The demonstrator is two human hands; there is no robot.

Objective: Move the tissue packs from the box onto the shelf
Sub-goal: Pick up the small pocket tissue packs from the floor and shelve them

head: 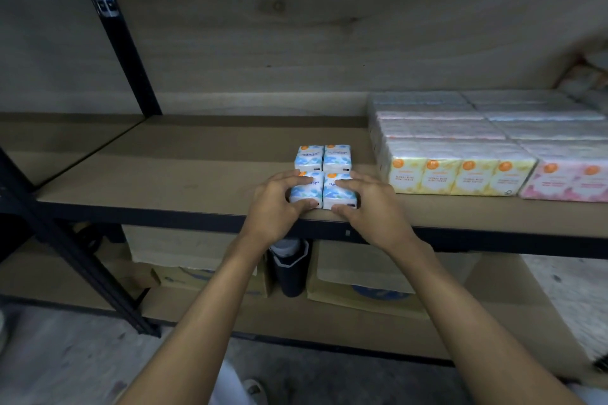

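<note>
Gripping front tissue packs (pixel 339 197); lengthwise front-to-back

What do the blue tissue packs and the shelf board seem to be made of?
Blue tissue packs: thin plastic film, slightly glossy, judging by the light sheen and printed pattern; the contents are not visible. Shelf board: probably pressed fibreboard, matte brown, since the surface is flat and shows no grain.

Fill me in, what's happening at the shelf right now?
A person is handling blue tissue packs near the front edge of the shelf. The left hand grips the front left pack and the right hand grips the front right pack, side by side. Two rear blue packs sit just behind. Yellow packs and pink packs are lined up farther right.
</note>
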